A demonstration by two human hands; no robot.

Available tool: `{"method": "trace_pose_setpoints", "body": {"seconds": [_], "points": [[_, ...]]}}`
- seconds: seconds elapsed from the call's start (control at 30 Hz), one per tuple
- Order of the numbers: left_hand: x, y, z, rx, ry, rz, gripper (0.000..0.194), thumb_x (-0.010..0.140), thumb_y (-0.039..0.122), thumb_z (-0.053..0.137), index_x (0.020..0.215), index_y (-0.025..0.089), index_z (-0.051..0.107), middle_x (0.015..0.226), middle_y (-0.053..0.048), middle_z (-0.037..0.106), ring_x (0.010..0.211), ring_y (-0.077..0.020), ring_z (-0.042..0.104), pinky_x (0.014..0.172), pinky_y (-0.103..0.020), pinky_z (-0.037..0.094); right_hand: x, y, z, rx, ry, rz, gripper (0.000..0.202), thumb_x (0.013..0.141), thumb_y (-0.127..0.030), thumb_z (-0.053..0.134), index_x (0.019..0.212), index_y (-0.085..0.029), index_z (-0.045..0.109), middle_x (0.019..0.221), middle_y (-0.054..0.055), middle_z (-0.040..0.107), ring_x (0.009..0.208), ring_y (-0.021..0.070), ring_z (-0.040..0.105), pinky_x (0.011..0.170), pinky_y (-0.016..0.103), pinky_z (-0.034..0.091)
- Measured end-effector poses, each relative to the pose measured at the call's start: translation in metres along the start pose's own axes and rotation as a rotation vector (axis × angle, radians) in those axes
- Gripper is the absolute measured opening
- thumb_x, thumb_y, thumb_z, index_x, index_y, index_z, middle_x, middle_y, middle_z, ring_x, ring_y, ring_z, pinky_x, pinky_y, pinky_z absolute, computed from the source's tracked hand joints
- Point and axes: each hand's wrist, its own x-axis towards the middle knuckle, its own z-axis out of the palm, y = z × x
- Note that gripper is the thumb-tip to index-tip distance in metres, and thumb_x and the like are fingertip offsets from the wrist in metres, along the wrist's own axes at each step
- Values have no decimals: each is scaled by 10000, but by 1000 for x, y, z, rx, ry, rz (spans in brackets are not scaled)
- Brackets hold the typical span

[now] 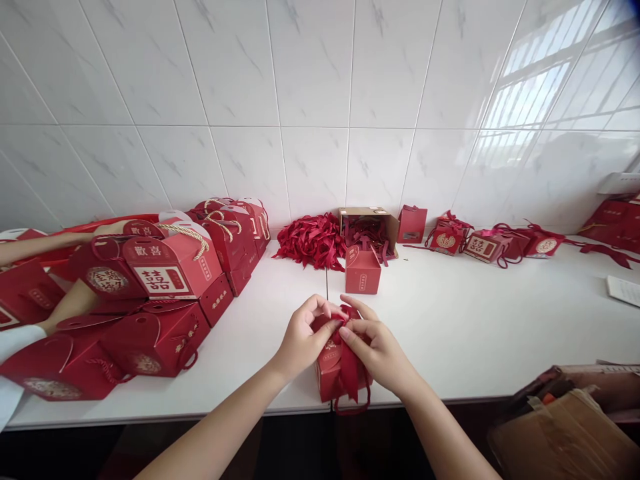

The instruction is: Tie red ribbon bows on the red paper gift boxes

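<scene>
Left hand (306,333), one, thumb and forefinger pinching a red ribbon (349,373) at the top of a small box; right hand (376,343), one, thumb and forefinger likewise closed on the ribbon just beside the left, its other fingers partly bent; the two hands near one another, their fingertips meeting over the box.

Small red box (327,377), one, on the white surface (450,327) at its near edge, between and beneath the hands; ribbon tail hanging down its near face; dark red cord loop (364,408) drooping past the edge below it.

Red carton (363,275), one, upright beyond the hands; cardboard box (394,230), one, just behind it, open towards the viewer, with darker ribbons inside; heap of loose ribbons (310,240), beside that box to the left; red bag-shaped box (413,222), one, to its right, near the tiled wall (320,80).

Farther right, a row of small boxes with ribbons (450,239), some with gold or pale labels; white object (623,291) at the right edge; worn brown carton (565,433) at lower right.

At left, a stack of larger red boxes (170,263), several with twisted cord handles; another person's arm (75,303) among them, white sleeve (15,363) below.
</scene>
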Motion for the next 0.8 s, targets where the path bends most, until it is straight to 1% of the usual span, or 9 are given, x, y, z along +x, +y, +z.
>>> {"method": "trace_pose_setpoints", "body": {"seconds": [0.1,0.13,0.2,0.27,0.4,0.5,0.6,0.67,0.8], "points": [[1,1,-4,206,168,67,133,828,229,573,815,216,441,894,-19,594,909,-172,572,884,-342,430,1,3,5,91,78,37,346,883,-438,538,696,-178,670,1416,109,460,1360,276,348,1098,438,305],[-1,4,-7,278,153,70,104,830,237,568,811,213,469,865,-14,581,872,-171,564,863,-340,433,1,4,7,102,94,50,349,880,-450,542,707,-179,679,1397,113,485,1372,281,327,1108,457,287],[-5,12,-13,383,-3,69,26,819,214,561,811,209,538,836,-14,591,845,-178,561,832,-339,445,0,5,9,91,92,59,355,874,-464,551,715,-182,694,1360,115,525,1395,288,282,1123,494,252],[-9,19,-17,436,-138,75,74,785,170,581,838,217,604,863,-19,636,886,-193,575,839,-344,453,0,4,9,65,72,59,359,876,-472,548,726,-187,707,1346,109,541,1408,284,255,1132,508,235],[-12,20,-22,426,-103,44,110,769,160,615,816,227,688,833,-23,674,851,-193,615,819,-339,482,-6,-2,2,18,19,79,407,923,-477,466,770,-199,721,1392,80,502,1419,265,229,1136,497,247],[-11,16,-25,400,-71,15,122,773,156,609,770,223,711,784,-26,663,798,-184,630,774,-323,497,-13,-4,-9,-44,-16,29,340,955,-431,422,994,-237,698,1342,70,546,1338,236,382,1090,458,334],[-12,15,-26,381,-88,-14,144,785,150,587,776,225,710,816,-26,664,802,-175,640,780,-317,497,-16,-1,-19,-182,22,-37,261,936,-306,486,1168,-253,591,1153,58,651,1091,205,581,926,395,459],[-12,17,-26,373,-122,10,158,791,136,569,782,230,696,848,-22,683,860,-183,643,812,-325,485,-15,0,-22,-331,70,-97,263,903,-217,528,1161,-248,572,1045,45,683,986,206,611,869,392,456],[-13,20,-24,498,-110,113,166,808,128,555,784,250,665,892,-3,735,1107,-244,590,958,-423,356,-18,-12,-25,-583,130,-282,252,896,-122,501,1102,-238,588,950,46,695,924,217,620,927,440,370]]}}
